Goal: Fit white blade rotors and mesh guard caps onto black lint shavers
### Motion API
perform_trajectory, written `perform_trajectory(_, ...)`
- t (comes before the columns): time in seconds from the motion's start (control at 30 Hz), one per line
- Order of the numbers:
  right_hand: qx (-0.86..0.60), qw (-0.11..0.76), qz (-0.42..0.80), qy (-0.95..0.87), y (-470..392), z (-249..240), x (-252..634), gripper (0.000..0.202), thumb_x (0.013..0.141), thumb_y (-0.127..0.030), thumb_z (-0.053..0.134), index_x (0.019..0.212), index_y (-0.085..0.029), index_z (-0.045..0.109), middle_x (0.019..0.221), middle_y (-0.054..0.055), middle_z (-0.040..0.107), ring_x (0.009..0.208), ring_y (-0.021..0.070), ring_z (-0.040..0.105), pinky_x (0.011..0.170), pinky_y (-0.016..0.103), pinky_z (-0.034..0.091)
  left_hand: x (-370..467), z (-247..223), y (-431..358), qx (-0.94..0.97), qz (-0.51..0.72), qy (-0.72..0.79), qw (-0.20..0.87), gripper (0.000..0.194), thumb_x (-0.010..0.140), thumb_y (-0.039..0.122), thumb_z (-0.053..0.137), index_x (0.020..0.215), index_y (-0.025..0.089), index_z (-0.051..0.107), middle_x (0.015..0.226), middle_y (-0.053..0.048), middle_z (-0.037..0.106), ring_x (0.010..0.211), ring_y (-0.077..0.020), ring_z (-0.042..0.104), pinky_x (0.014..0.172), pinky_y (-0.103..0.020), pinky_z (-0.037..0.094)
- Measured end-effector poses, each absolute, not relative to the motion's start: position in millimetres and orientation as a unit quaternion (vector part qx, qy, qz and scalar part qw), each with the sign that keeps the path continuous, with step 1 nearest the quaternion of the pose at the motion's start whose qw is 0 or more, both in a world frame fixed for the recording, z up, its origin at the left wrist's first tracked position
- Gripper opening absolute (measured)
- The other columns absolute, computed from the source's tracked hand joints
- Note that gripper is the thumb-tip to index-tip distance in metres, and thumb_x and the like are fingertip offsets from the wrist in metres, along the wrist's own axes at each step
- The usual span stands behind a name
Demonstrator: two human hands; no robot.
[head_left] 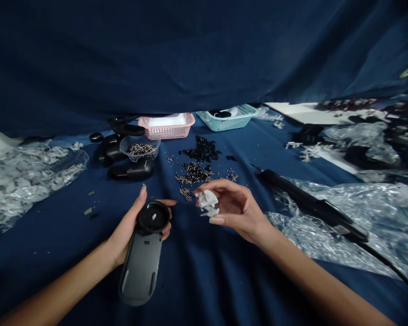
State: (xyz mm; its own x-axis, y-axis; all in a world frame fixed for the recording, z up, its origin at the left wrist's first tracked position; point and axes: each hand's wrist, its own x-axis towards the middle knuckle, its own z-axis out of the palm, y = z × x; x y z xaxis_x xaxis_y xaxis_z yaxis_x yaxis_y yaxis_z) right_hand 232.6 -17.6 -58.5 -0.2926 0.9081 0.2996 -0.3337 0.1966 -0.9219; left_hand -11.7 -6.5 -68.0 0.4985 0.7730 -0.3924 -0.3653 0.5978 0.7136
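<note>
My left hand is closed around a black plastic housing with a round cup at its top and a long flat handle pointing towards me. A small white bit shows inside the cup. To the right, my right hand pinches a white plastic part between thumb and fingers, apart from the housing. Beyond both hands lie a pile of small screws and a heap of small black parts on the blue cloth.
A corded electric screwdriver lies on clear plastic bags at right. At left is a bag of white parts. Further back stand a clear bowl of screws, black housings, a pink basket and a turquoise basket.
</note>
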Motion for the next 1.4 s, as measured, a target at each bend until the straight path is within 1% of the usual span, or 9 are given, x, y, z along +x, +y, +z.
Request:
perform_trajectory(0.07,-0.246,0.529,0.586,-0.562,-18,-60,230,0.044,0.069,-0.022,0.091,0.109,-0.026,0.075,0.107,0.004,0.076,0.093,0.0155,0.073,0.085,0.027,0.06,-4,-64,-13,0.238,0.327,0.368,0.837,0.067,0.088,0.068,0.051,0.1,0.007,0.077,0.075,-0.009,0.07,0.056,-0.0149,0.061,0.054,-0.026,0.048)
perform_trajectory(0.17,-0.238,0.526,0.59,-0.565,-19,-62,227,0.049,0.068,-0.014,0.091,0.112,-0.027,0.075,0.109,0.005,0.076,0.093,0.015,0.073,0.085,0.026,0.061,1,-60,-19,0.23,0.319,0.37,0.842,0.064,0.09,0.066,0.048,0.1,0.009,0.075,0.077,-0.012,0.073,0.059,-0.0174,0.064,0.058,-0.027,0.048)
perform_trajectory(0.3,-0.241,0.511,0.588,-0.579,-20,-63,226,0.051,0.071,-0.009,0.088,0.116,-0.03,0.075,0.112,0.003,0.075,0.092,0.0137,0.074,0.086,0.025,0.062,0,-58,-22,0.212,0.318,0.361,0.851,0.037,0.083,0.047,0.066,0.104,0.017,0.073,0.08,-0.008,0.076,0.069,-0.0229,0.07,0.067,-0.032,0.052)
perform_trajectory(0.4,-0.246,0.497,0.586,-0.591,-19,-63,226,0.048,0.071,-0.009,0.088,0.113,-0.027,0.076,0.111,0.005,0.074,0.093,0.015,0.074,0.086,0.026,0.063,0,-57,-24,0.193,0.318,0.357,0.857,0.036,0.07,0.034,0.08,0.103,0.023,0.072,0.085,-0.003,0.076,0.072,-0.0236,0.071,0.068,-0.033,0.053)
perform_trajectory(0.57,-0.254,0.486,0.593,-0.591,-18,-64,228,0.049,0.072,-0.008,0.087,0.115,-0.029,0.076,0.114,0.005,0.071,0.093,0.0143,0.074,0.087,0.025,0.063,3,-58,-25,0.213,0.338,0.399,0.825,0.032,0.077,0.045,0.08,0.099,0.022,0.072,0.076,0.0,0.074,0.066,-0.0145,0.066,0.065,-0.023,0.051)
perform_trajectory(0.77,-0.267,0.478,0.566,-0.617,-19,-63,227,0.05,0.072,-0.007,0.086,0.117,-0.027,0.076,0.114,0.006,0.068,0.091,0.0146,0.073,0.084,0.026,0.063,4,-63,-30,0.257,0.363,0.417,0.793,0.028,0.087,0.047,0.066,0.1,0.023,0.068,0.075,0.0,0.07,0.062,-0.0135,0.061,0.06,-0.024,0.051)
perform_trajectory(1.07,-0.247,0.47,0.635,-0.561,-19,-67,227,0.044,0.078,-0.019,0.084,0.12,-0.027,0.073,0.109,0.005,0.076,0.095,0.0152,0.075,0.087,0.025,0.061,6,-58,-28,0.263,0.379,0.379,0.802,0.026,0.084,0.044,0.066,0.096,0.02,0.067,0.074,-0.002,0.07,0.051,-0.013,0.061,0.049,-0.023,0.047)
perform_trajectory(1.23,-0.251,0.475,0.632,-0.559,-18,-68,227,0.037,0.077,-0.024,0.086,0.112,-0.023,0.076,0.114,0.008,0.074,0.094,0.0173,0.074,0.086,0.03,0.062,7,-59,-27,0.253,0.391,0.384,0.797,0.029,0.081,0.044,0.069,0.096,0.02,0.065,0.07,0.0,0.069,0.051,-0.0138,0.062,0.049,-0.024,0.047)
perform_trajectory(1.4,-0.257,0.468,0.615,-0.581,-19,-67,225,0.04,0.079,-0.022,0.084,0.117,-0.025,0.074,0.114,0.007,0.072,0.098,0.0172,0.072,0.088,0.03,0.062,7,-58,-30,0.272,0.396,0.394,0.784,0.03,0.082,0.046,0.069,0.097,0.021,0.064,0.072,0.001,0.068,0.051,-0.0133,0.061,0.048,-0.023,0.046)
